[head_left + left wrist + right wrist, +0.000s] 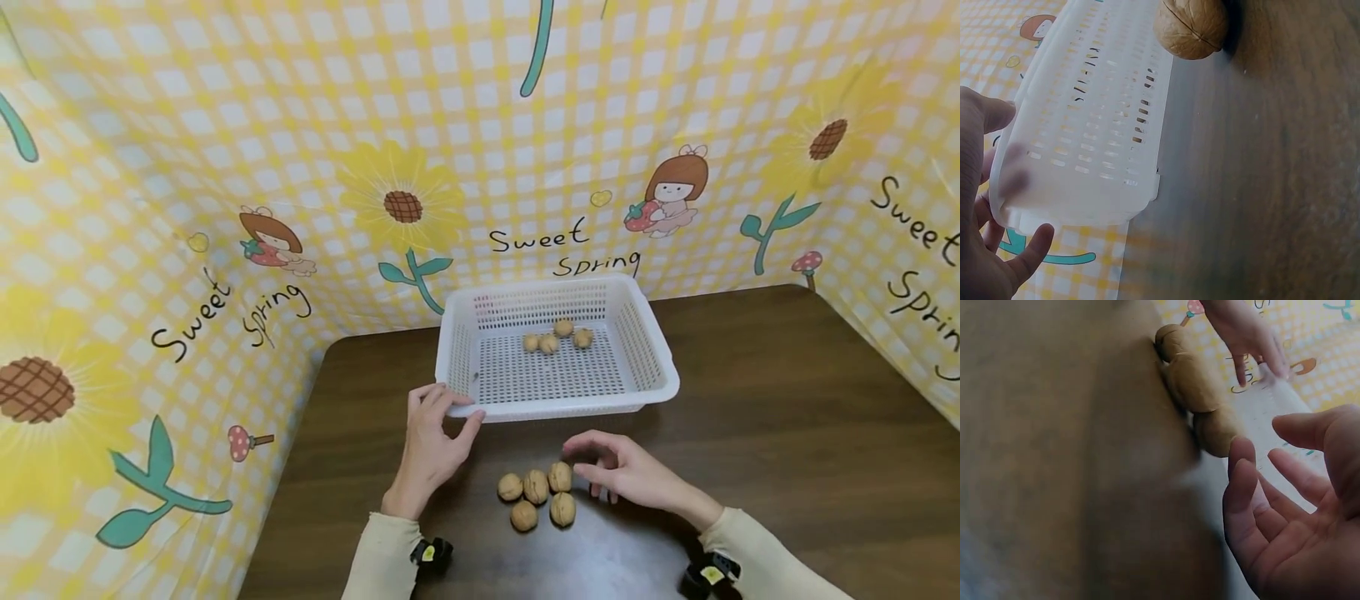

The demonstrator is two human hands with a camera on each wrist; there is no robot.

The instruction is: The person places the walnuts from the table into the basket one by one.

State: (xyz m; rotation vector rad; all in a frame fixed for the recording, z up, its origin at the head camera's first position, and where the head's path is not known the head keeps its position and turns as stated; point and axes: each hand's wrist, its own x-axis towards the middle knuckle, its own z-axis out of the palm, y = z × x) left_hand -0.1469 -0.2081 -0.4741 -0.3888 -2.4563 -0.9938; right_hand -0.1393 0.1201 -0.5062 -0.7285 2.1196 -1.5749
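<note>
A white perforated plastic basket [555,408] stands on the table with several walnuts [549,344] inside it. My left hand [437,437] grips its near left corner, thumb and fingers on either side of the rim. In the left wrist view, fingers show dimly through the wall of the basket [1085,137]. Several more walnuts [536,487] lie in a loose cluster on the table in front of the basket. Just right of the cluster is my right hand [630,471], its fingers loosely bent and nothing between them. The right wrist view shows thumb and fingertips apart beside the walnuts [1194,381].
The dark wooden table [787,392] runs out to both sides of the basket. A yellow checked cloth [495,125] with printed flowers and lettering hangs behind it and along the left and right sides. The basket's far side is close to this cloth.
</note>
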